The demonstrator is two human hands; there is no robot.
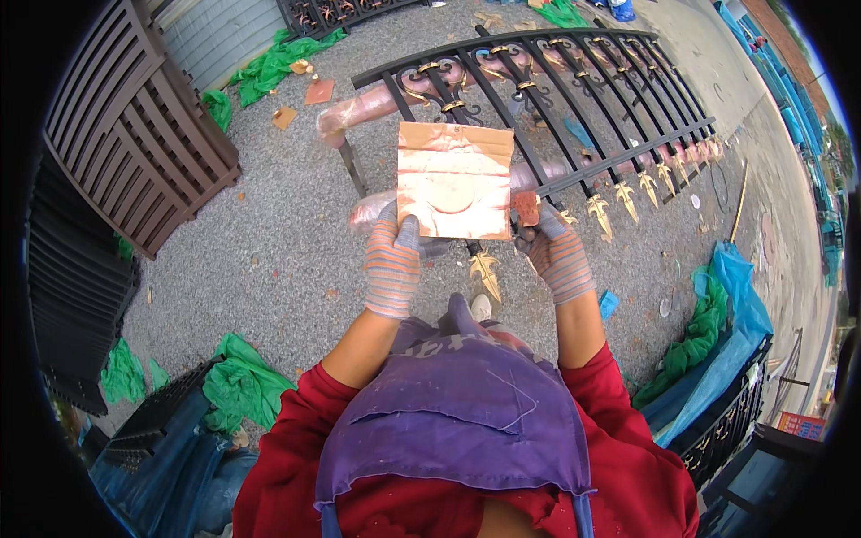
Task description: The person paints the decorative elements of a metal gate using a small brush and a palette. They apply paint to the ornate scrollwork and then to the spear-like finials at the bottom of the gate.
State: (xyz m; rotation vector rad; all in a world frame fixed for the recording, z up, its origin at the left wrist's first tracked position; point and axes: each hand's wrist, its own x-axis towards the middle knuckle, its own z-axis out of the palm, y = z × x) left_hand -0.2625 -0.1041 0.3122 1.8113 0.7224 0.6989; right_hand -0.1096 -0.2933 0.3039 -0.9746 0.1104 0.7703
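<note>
Brown sheet (456, 179) sits between our hands, left (392, 269) gripping its lower-left corner, right (560, 260) pinching a red pad (526, 208) beside it; we'd best keep it flat, clear of the railing (619, 159) beyond.

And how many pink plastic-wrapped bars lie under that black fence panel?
2: the far bar lies under the far side of the black panel; the near bar, under its gold-tipped side, runs partly behind the brown sheet. Parts of both are hidden.

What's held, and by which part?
The left hand grips a card by its lower left corner. The right hand seems to hold a red piece, place unclear.
</note>
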